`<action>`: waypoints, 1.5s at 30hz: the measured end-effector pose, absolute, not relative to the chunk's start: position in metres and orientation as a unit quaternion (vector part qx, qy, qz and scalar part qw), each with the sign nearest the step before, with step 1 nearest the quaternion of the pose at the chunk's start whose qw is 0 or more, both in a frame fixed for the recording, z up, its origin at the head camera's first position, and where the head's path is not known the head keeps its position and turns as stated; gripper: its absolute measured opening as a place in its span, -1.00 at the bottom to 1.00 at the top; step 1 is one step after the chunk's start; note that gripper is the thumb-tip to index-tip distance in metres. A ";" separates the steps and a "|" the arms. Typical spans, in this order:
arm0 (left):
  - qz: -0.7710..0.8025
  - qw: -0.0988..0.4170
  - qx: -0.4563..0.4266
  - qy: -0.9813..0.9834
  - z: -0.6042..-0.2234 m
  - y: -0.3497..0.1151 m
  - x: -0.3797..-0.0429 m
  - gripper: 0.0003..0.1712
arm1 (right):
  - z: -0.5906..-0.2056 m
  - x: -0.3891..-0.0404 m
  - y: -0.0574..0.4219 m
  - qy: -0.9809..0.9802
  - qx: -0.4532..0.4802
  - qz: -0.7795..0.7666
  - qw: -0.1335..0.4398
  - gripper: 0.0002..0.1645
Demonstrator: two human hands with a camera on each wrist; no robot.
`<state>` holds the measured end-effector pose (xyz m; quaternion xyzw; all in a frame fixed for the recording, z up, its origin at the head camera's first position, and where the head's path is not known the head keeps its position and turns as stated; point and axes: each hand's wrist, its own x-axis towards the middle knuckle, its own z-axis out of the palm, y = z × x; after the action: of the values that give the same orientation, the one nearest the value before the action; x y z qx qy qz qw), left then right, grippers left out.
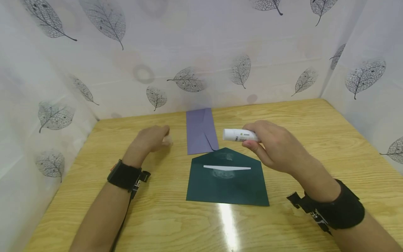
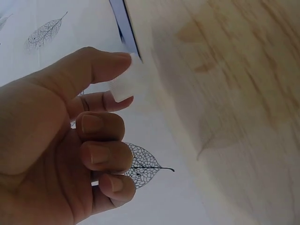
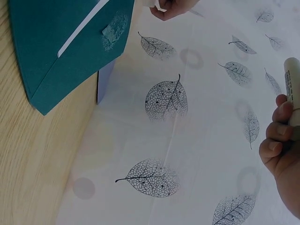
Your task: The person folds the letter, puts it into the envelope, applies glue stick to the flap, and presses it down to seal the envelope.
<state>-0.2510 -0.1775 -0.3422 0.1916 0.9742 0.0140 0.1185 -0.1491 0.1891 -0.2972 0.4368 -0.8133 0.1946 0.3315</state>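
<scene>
My right hand [image 1: 278,148] grips a white glue stick [image 1: 234,134], held almost level above the table near the green envelope. Between thumb and index finger my left hand [image 1: 149,138] pinches a small whitish ribbed cap [image 2: 123,85]; its other fingers are curled loosely. The dark green envelope [image 1: 207,187] lies with its pointed flap unfolded toward the back. A strip of white paper [image 1: 226,168] shows at its opening. Pale smears of glue [image 3: 115,31] mark the flap, and another whitish patch lies on the body below the paper.
A purple envelope [image 1: 196,133] lies behind the green one, its front end close to the flap. The wood-grain table [image 1: 157,217] ends at a white leaf-patterned cloth [image 1: 217,42], which hangs behind and at both sides.
</scene>
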 end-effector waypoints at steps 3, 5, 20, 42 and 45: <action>0.015 0.132 0.188 0.973 -0.345 -0.179 -0.252 -0.71 | -0.298 -0.149 0.189 -0.823 0.428 0.195 0.320 -0.35; 0.012 0.144 0.186 0.972 -0.347 -0.179 -0.253 -0.71 | -0.299 -0.149 0.189 -0.829 0.422 0.195 0.310 -0.35; 0.059 -0.088 0.302 0.947 -0.315 -0.144 -0.221 -0.82 | -0.303 -0.146 0.176 -0.793 0.405 0.338 0.304 -0.38; 0.723 0.448 0.406 0.334 -0.336 -0.047 -0.135 -0.55 | -0.315 -0.141 0.160 -0.484 0.519 0.691 -0.137 -0.62; 0.739 0.438 0.397 0.322 -0.336 -0.045 -0.134 -0.58 | -0.312 -0.141 0.159 -0.496 0.510 0.693 -0.118 -0.62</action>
<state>-0.1342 -0.0447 -0.3365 0.3969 0.3218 0.7393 0.4385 -0.1411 0.1593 -0.3124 0.5103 -0.4959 0.6926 -0.1176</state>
